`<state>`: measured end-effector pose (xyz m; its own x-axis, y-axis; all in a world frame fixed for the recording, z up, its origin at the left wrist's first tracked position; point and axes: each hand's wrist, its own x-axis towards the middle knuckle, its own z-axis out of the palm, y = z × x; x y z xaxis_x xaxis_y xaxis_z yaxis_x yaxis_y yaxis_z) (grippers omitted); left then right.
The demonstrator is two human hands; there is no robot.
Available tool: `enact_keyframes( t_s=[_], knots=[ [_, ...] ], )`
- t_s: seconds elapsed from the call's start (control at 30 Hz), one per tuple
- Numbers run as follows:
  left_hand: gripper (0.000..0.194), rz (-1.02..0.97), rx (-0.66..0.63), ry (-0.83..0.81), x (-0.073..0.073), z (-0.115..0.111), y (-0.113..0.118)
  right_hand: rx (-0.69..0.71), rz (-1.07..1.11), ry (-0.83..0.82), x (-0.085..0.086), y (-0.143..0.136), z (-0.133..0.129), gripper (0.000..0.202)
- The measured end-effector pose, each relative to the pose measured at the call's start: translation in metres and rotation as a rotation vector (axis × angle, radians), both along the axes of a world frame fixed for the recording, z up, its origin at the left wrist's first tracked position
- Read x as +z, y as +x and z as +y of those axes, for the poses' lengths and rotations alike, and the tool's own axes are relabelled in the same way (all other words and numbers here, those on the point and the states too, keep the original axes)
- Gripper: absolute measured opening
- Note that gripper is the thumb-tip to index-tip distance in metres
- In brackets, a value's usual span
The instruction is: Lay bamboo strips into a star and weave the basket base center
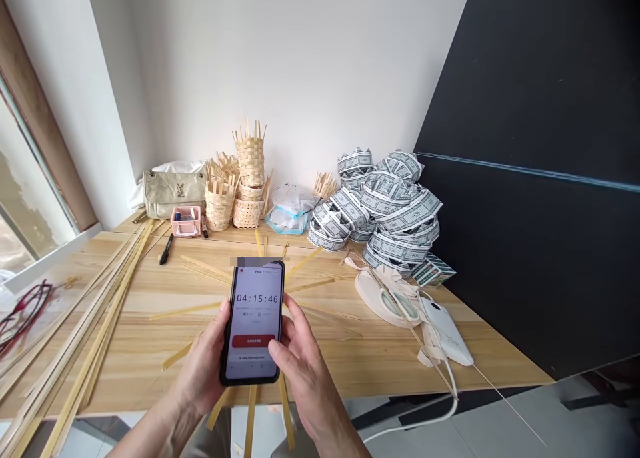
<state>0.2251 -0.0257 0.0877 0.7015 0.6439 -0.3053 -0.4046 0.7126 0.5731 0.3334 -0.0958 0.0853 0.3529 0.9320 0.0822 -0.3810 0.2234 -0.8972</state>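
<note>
A black-framed phone (254, 321) is held upright above the front of the wooden table, its screen reading 04:15:46 over a red button. My left hand (205, 361) grips its left edge. Around its right edge are the fingers of my right hand (303, 361), with the thumb over the screen beside the red button. Beneath and behind the phone, flat bamboo strips (253, 421) fan out in a star shape; their centre is hidden by the phone and hands.
Long strips (107, 311) lie at the left. Woven baskets (250, 158), a handbag (173, 195), a pink box (186, 221) and a marker (166, 250) stand or lie behind. Patterned ribbon rolls (400, 205), a pale tape roll (383, 298) and a white device (447, 331) are at right.
</note>
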Motion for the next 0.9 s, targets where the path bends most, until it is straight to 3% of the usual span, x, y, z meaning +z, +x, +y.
enact_keyframes(
  t_s=[0.3,0.43,0.53,0.73,0.9],
  knots=[
    [0.047,0.000,0.013,0.018,0.000,0.001,-0.001,0.002,-0.057,-0.004,-0.009,0.006,-0.002,0.062],
    [0.045,0.041,0.028,0.035,0.004,0.001,-0.002,0.067,-0.267,-0.081,-0.015,0.015,-0.013,0.035],
    [0.044,0.028,0.007,0.074,0.006,0.001,-0.001,0.119,-0.358,-0.136,-0.016,0.017,-0.021,0.033],
    [0.034,0.096,0.045,0.047,0.007,-0.001,0.003,0.182,-0.221,-0.061,-0.004,0.011,-0.027,0.038],
    [0.036,0.222,0.017,0.103,0.010,-0.001,0.014,0.105,-0.043,0.004,-0.009,0.012,-0.032,0.041]
  ],
)
